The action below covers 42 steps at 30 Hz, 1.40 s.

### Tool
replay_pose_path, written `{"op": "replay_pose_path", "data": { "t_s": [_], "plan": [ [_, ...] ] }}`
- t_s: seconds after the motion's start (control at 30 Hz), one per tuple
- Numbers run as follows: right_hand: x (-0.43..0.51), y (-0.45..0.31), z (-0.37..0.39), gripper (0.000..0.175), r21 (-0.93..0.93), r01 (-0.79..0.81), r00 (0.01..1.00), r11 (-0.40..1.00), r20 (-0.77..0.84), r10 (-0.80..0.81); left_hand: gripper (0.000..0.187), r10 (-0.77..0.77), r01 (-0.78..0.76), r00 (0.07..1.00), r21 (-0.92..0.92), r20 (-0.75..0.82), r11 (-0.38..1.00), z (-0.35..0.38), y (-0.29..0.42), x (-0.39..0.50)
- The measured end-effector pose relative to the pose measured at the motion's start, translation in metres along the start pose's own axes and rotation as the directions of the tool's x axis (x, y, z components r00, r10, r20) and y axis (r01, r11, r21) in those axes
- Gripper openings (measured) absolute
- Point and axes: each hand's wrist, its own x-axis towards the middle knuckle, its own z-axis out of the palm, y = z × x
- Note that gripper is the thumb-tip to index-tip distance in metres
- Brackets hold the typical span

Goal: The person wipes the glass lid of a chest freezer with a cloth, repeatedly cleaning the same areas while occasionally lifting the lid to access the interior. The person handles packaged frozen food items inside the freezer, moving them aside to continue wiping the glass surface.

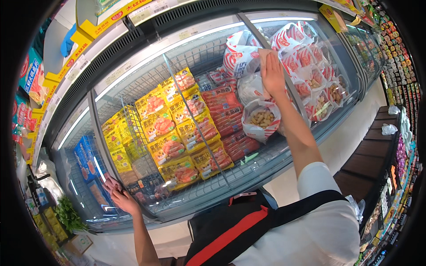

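My right hand (273, 74) lies with its palm flat and fingers together on a brownish-pink cloth (265, 63), near the metal frame of the freezer's sliding glass lid (206, 139). At the lower left, my left hand (123, 199) is on a pink cloth (111, 183) at another metal frame strip of the lid. Its fingers are partly bent over the cloth. Beneath the glass, wire baskets hold yellow food packets (166, 148), red packets (224, 109), and white-and-red plastic bags, one of them open around light brown pieces (261, 118).
Price-labelled shelving with yellow strips (109, 20) runs above the freezer's back edge. At the right stands a dark slatted display (366, 149) with plastic bags on it. Green leafy produce (68, 212) is beside the freezer's left end. A phone (245, 194) shows at the top of the black apron.
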Motion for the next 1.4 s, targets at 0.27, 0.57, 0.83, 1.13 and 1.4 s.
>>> {"op": "replay_pose_path", "data": {
  "t_s": [0.27,0.57,0.83,1.13,1.4],
  "plan": [
    [-0.203,-0.372,-0.061,0.059,0.714,0.358,0.891,0.602,-0.069,-0.448,0.041,0.01,-0.01,1.0,-0.019,0.011,1.0,-0.004,0.006,0.001],
    [-0.217,-0.201,-0.101,0.056,0.774,0.286,0.896,0.565,-0.007,-0.444,0.04,0.079,-0.084,0.994,-0.064,-0.071,0.994,0.001,-0.004,0.001],
    [-0.249,-0.127,-0.104,0.067,0.279,0.01,0.997,0.96,-0.082,0.014,0.069,0.06,-0.06,0.996,0.011,-0.063,0.998,0.02,-0.012,0.005],
    [-0.341,-0.384,-0.118,0.073,0.775,0.524,0.807,0.353,-0.319,-0.497,0.039,0.145,-0.154,0.982,-0.063,-0.119,0.986,0.018,-0.02,0.005],
    [-0.244,-0.036,-0.108,0.067,0.128,0.19,0.976,0.973,-0.134,-0.173,0.042,0.103,-0.109,0.986,-0.039,-0.13,0.993,0.02,-0.016,0.004]
  ]
}}
